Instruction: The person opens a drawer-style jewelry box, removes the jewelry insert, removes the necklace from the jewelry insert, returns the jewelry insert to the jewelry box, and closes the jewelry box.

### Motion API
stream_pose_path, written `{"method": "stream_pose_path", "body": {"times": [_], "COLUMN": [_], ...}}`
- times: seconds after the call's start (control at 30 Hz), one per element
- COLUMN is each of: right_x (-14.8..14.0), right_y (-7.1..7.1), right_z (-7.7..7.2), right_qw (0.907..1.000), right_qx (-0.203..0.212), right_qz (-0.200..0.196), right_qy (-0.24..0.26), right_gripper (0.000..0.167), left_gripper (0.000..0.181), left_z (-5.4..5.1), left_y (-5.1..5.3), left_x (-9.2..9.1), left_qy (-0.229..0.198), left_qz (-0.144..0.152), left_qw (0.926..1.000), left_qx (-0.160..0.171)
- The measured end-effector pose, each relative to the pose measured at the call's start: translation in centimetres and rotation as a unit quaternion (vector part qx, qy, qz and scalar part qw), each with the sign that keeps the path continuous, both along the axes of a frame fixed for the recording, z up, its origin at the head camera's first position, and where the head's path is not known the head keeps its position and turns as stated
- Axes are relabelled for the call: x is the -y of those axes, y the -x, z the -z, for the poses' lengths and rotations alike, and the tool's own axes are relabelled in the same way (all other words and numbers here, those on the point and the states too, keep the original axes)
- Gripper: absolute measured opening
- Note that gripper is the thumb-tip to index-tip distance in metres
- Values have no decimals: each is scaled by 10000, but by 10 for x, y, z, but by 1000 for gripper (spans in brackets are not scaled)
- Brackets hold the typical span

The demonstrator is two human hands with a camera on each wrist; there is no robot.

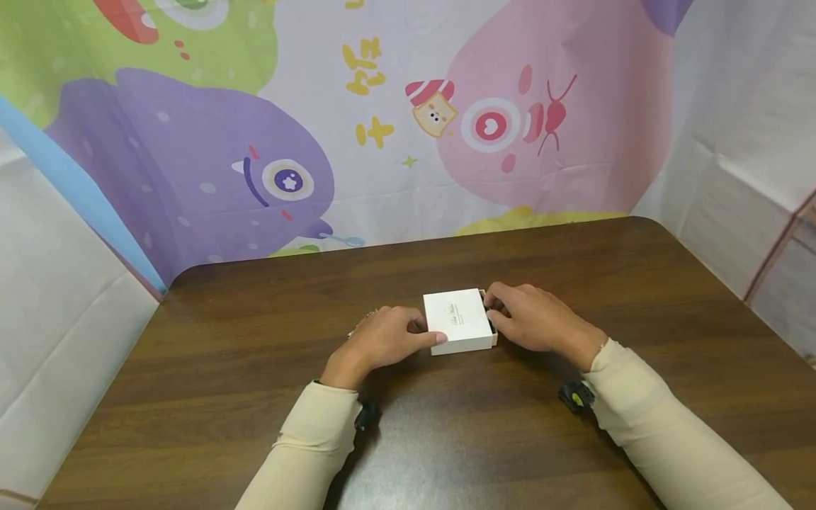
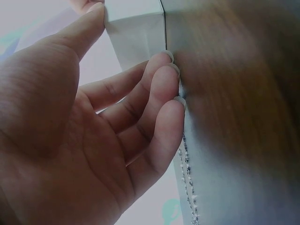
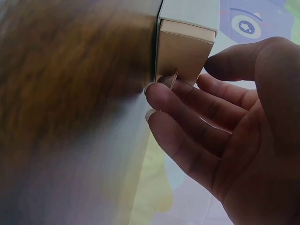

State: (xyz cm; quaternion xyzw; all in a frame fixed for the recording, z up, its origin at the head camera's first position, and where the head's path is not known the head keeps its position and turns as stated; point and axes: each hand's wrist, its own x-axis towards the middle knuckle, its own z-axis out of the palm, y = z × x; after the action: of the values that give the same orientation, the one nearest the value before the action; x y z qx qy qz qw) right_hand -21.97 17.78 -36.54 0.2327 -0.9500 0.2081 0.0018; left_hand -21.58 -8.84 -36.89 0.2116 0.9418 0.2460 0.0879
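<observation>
A white drawer-style gift box [image 1: 455, 315] with small gold lettering on top lies on the table. Its inner drawer [image 3: 185, 49] sticks out a little at the right end. My left hand [image 1: 385, 336] holds the left end of the sleeve, thumb over the top edge and the other fingers bent beside it. At the other end my right hand [image 1: 538, 319] grips the drawer, thumb against its edge and fingers near a small pull tab [image 3: 172, 80]. The drawer's contents are hidden. Beyond my left hand lies a thin silver chain [image 2: 188, 171], mostly covered by that hand in the head view.
The brown wooden table [image 1: 210, 397] runs up to a cartoon-printed curtain [image 1: 395, 170] at the back. White sheets [image 1: 57, 319] hang at both sides. Each wrist carries a dark strapped camera.
</observation>
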Motion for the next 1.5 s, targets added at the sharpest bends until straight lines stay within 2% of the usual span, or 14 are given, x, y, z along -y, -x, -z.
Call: {"method": "stream_pose_path", "body": {"times": [0.9,1.5], "right_x": [1,2], "right_y": [0,-1], "right_z": [0,-1], "right_qw": [9999,9999], "right_qx": [29,7], "right_qz": [-127,-135], "right_qy": [77,30], "right_gripper": [17,16], "left_gripper": [45,43], "left_z": [-1,1], "left_y": [2,0], "left_x": [-1,0], "left_qy": [115,-6], "left_qz": [-6,31], "left_qw": [9999,10000], "left_qx": [42,22]}}
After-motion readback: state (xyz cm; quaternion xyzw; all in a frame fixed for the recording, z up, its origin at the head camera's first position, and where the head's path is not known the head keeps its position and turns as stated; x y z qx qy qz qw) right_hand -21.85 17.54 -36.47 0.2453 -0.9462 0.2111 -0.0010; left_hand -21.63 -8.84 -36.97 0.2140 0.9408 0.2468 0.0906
